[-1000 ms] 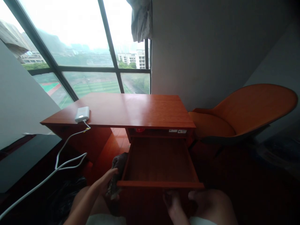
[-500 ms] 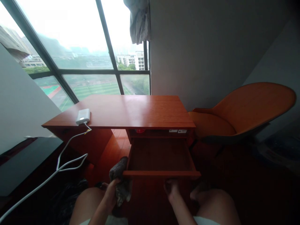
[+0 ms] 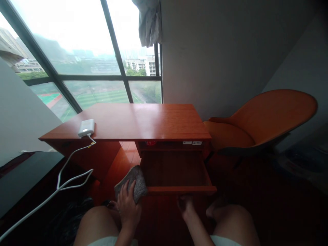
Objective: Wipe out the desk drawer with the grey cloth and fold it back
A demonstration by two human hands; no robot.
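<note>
A wooden desk drawer (image 3: 176, 171) is pulled out, with nothing visible inside. My left hand (image 3: 128, 201) lies over a grey cloth (image 3: 140, 182), its fingers bent across the fabric. The cloth hangs at the drawer's left front corner and covers part of it. Just under the middle of the drawer front (image 3: 181, 189) is my right hand (image 3: 186, 204), its fingers curled in dim light against the lower edge. Its fingertips are partly hidden.
The reddish desk (image 3: 151, 119) carries a white charger (image 3: 86, 127) at its left, with a white cable (image 3: 59, 177) trailing down. An orange chair (image 3: 276, 118) stands at the right. On the left, a dark flat surface (image 3: 30, 177) lies beside the desk; windows rise behind.
My left hand has turned over, back facing up, and now spreads the cloth over the drawer's front left corner. The right hand keeps its place below the drawer front. The view has shifted slightly.
</note>
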